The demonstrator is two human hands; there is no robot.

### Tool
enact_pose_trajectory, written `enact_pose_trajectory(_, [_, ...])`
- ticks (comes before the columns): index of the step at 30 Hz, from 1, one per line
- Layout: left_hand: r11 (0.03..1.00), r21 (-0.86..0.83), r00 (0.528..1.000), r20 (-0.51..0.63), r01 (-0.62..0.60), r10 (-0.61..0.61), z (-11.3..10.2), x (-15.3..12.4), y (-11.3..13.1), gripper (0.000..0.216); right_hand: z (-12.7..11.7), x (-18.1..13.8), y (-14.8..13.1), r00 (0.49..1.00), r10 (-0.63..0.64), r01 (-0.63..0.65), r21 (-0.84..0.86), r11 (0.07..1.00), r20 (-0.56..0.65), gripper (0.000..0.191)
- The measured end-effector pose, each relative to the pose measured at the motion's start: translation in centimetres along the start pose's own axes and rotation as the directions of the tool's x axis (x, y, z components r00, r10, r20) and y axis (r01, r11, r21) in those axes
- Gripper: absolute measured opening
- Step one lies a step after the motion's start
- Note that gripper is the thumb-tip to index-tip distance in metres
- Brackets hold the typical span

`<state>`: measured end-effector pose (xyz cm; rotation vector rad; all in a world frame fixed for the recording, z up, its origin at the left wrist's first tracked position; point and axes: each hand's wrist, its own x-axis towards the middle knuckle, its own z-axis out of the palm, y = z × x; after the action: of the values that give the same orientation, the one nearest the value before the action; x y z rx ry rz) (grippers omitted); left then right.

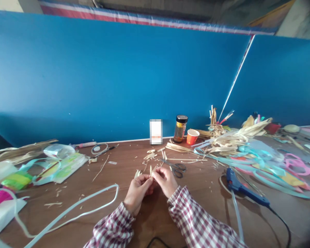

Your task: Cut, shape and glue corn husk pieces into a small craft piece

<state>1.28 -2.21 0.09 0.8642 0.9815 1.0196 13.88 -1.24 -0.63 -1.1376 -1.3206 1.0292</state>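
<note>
My left hand [138,193] and my right hand [166,180] meet over the middle of the table, fingertips pinched together. Between them a small pale strip of dried corn husk [151,170] sticks up. More pale husk bits [137,173] show just behind my left fingers; whether that hand holds them I cannot tell. Dark-handled scissors [178,168] lie beyond my right hand, close to its knuckles. Cut husk pieces [151,155] are scattered farther back on the table.
To the right lies a blue glue gun [245,189] with its cord. A lidded jar [180,129] and an orange paper cup [193,137] stand near the blue partition [119,75]. Husks [228,143], ribbons and pink scissors [299,165] crowd the right. A pale tube [88,199] loops at left.
</note>
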Motion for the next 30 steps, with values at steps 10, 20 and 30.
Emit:
enact_pose_trajectory(10, [1.0,-0.01,1.0,0.01,-0.002,0.002,0.0,-0.1,0.25,0.032,-0.07,-0.07,-0.42,1.0,0.021,-0.02,-0.015,1.0,0.021,0.017])
enact_pose_trajectory(20, [0.996,-0.085,0.999,-0.005,-0.04,0.04,-0.15,0.07,0.01,0.029,0.24,-0.15,-0.24,0.997,0.037,-0.046,0.129,0.991,0.072,0.02])
enact_pose_trajectory(30, [0.997,-0.066,0.998,-0.062,-0.034,0.03,-0.38,0.17,0.17,0.031,-0.12,-0.39,-0.78,0.975,-0.171,0.145,-0.18,0.973,-0.141,0.013])
